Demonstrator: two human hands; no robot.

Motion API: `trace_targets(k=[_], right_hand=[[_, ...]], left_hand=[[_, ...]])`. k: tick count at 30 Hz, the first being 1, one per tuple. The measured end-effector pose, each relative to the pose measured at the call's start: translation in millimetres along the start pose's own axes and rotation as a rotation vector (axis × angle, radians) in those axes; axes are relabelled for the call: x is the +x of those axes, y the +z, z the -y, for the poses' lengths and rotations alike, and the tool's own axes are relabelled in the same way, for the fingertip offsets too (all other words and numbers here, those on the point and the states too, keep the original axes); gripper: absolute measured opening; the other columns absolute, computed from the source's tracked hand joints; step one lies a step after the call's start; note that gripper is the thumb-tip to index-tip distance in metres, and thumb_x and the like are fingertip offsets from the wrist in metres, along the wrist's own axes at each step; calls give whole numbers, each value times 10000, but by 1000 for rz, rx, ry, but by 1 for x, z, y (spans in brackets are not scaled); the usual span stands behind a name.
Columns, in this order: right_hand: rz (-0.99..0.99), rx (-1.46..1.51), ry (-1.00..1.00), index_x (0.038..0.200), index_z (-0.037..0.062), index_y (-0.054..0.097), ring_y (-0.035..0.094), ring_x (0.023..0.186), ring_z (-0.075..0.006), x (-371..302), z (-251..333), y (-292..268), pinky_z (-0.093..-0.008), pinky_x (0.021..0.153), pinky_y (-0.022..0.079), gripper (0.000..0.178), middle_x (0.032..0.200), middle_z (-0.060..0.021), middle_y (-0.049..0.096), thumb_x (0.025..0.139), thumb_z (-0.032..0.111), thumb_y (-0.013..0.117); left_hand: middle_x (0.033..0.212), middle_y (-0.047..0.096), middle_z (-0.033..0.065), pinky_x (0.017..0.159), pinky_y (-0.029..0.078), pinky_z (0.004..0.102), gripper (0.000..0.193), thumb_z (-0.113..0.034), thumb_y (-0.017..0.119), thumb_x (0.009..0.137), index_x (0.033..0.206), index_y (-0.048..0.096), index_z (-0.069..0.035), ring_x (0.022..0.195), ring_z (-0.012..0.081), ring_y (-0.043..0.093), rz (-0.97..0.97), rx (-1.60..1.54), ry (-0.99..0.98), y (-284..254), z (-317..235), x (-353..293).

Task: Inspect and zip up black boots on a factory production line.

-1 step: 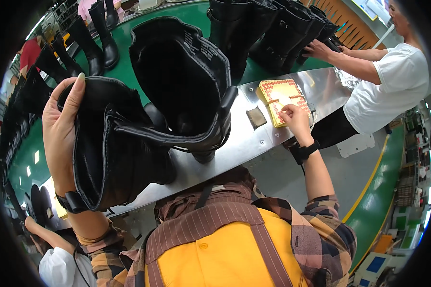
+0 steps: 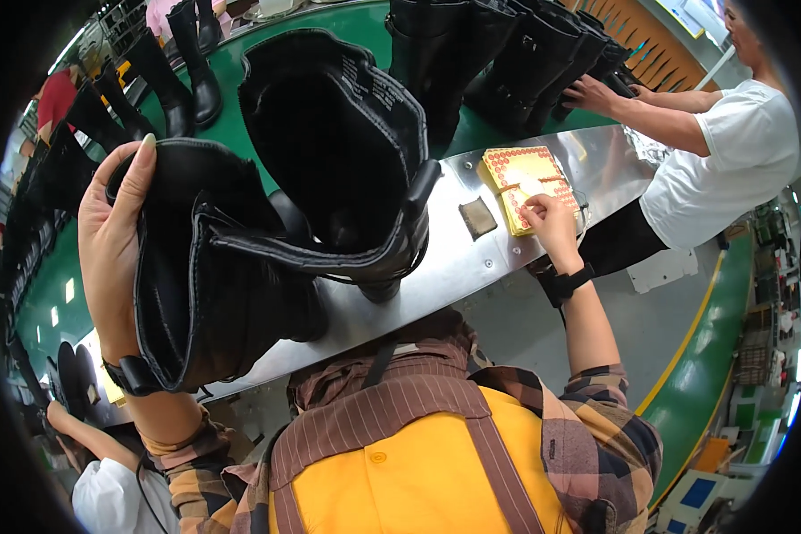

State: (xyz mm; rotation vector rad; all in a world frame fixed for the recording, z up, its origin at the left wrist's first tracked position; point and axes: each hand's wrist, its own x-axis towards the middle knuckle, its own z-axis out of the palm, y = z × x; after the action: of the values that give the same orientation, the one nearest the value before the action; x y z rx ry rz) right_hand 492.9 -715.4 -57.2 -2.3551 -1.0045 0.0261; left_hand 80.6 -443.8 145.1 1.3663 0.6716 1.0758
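Note:
My left hand grips the top of a black boot, thumb over its rim and fingers behind the shaft. The boot's opening faces up toward me. Touching it on the right, a second black boot stands upright with a wide-open shaft. My right hand is over a stack of yellow sheets bearing rows of round red stickers. Its thumb and forefinger are pinched together at the stickers; whatever is between them is too small to make out. A small dark, worn block lies left of the stack.
The boots and sheets stand on a metal ledge along a green conveyor belt. More black boots crowd the far side and the left. A co-worker in a white shirt handles boots at the right; another person's sleeve shows lower left.

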Motion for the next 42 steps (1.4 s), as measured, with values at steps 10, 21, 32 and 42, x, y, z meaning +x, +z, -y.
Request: trace_targets(k=[10,21,32,42], right_hand=[[-294,-318,-365,881,-16,622,590,771,-288,20,-82,16,-395,732,477,137,844,-152,606,806,73,693],[-83,-247,-155,851,-13,649,644,698,-245,17,-48,18,-376,666,496,177,760,-141,668,803,141,722],[-81,360,-647,928,14,591,556,747,-75,42,252,-171,-209,681,465,42,895,-23,566,930,56,592],[746,260,-837,905,-34,630,622,716,-69,10,431,-124,-209,662,499,145,765,-33,656,891,108,656]], left_hand=[[929,699,54,772,498,251,302,-224,746,827,1031,698,-7,839,92,622,112,295,295,13,-12,-5],[937,687,89,784,494,255,261,-79,721,793,1015,652,37,848,116,613,146,-15,197,-2,8,-9],[919,685,44,741,517,206,205,-52,722,841,1022,648,11,807,73,635,325,-106,30,0,-8,-13],[884,692,32,720,514,193,178,-81,761,828,963,672,-5,798,72,642,303,-131,1,-3,-13,-18]])
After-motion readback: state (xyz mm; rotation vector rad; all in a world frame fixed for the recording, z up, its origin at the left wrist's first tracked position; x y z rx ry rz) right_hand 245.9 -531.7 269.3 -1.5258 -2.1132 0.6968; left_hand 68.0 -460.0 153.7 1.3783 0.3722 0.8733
